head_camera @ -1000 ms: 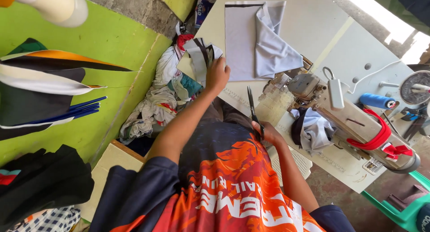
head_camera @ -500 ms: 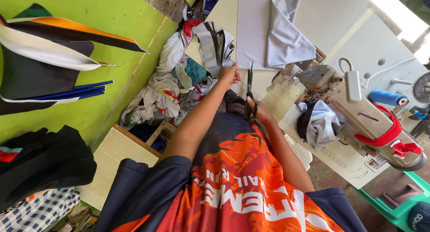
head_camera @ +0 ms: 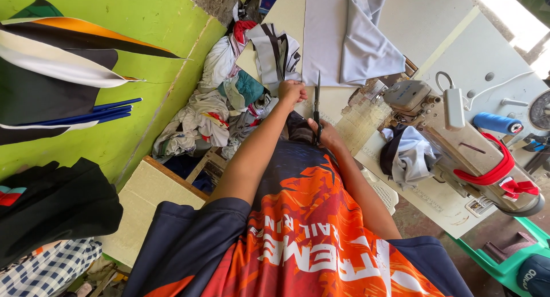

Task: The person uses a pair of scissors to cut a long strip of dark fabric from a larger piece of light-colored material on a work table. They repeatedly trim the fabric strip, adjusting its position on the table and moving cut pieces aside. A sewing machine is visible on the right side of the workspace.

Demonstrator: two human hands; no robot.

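Cutting tool: black-handled steel scissors (head_camera: 317,105) stand upright at the near edge of the table, blades pointing away from the body toward the cloth.
Right hand: the right hand (head_camera: 324,134) is wrapped around the scissor handles, fingers through the loops, gripping them firmly.
Left hand: the left hand (head_camera: 291,92) is closed into a fist just left of the blades, pinching the near edge of the cloth as far as can be seen.
Cloth: a pale grey rectangular fabric panel (head_camera: 327,39) lies flat just beyond both hands, one corner folded back over itself on the right-hand side.
Table: an off-white flat worktable (head_camera: 435,22) carries the panel, stretching out past the hands.
Right of the right hand: a grey industrial sewing machine with a red band (head_camera: 458,142), with a blue thread spool (head_camera: 497,123) beyond it.
Left of the left hand: a heap of mixed fabric scraps and garments (head_camera: 229,102) against a bright green wall (head_camera: 114,142).
Far left: black, white and orange garments (head_camera: 63,62) hang well apart from the hands.
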